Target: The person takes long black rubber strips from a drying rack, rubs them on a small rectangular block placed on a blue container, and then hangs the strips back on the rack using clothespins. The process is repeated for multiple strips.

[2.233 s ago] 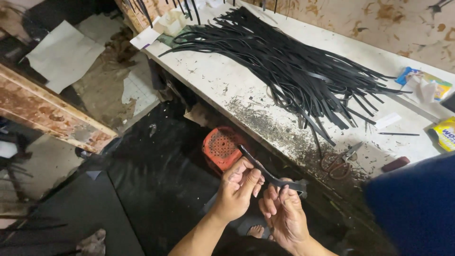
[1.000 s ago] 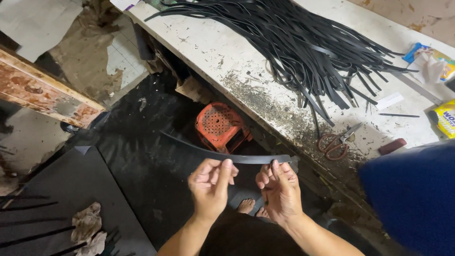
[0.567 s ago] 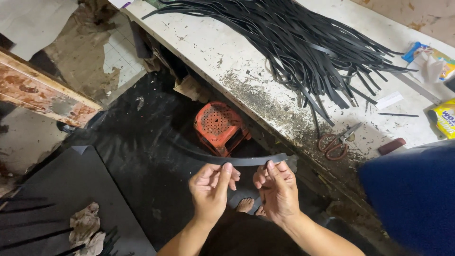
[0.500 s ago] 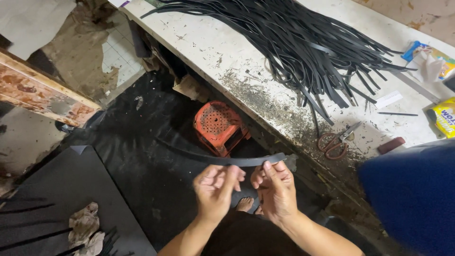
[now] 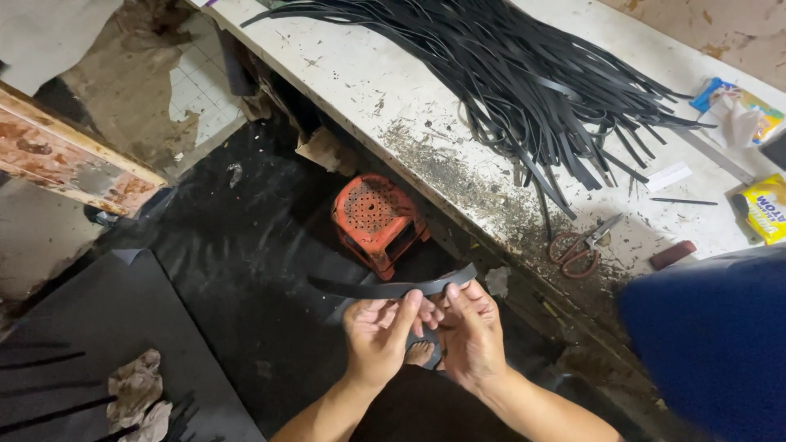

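Low in the frame's centre, a black rubber strip (image 5: 393, 287) is pinched between the closed fingers of the left hand (image 5: 378, 337) and right hand (image 5: 472, 334). It is judged light, limp and bendy, best gripped near the ends.

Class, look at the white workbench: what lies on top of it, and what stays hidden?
On the white workbench lie a heap of black strips, scissors, a yellow packet and dark grit. The bench surface beneath the heap is covered, and a blue sleeve hides its near corner.
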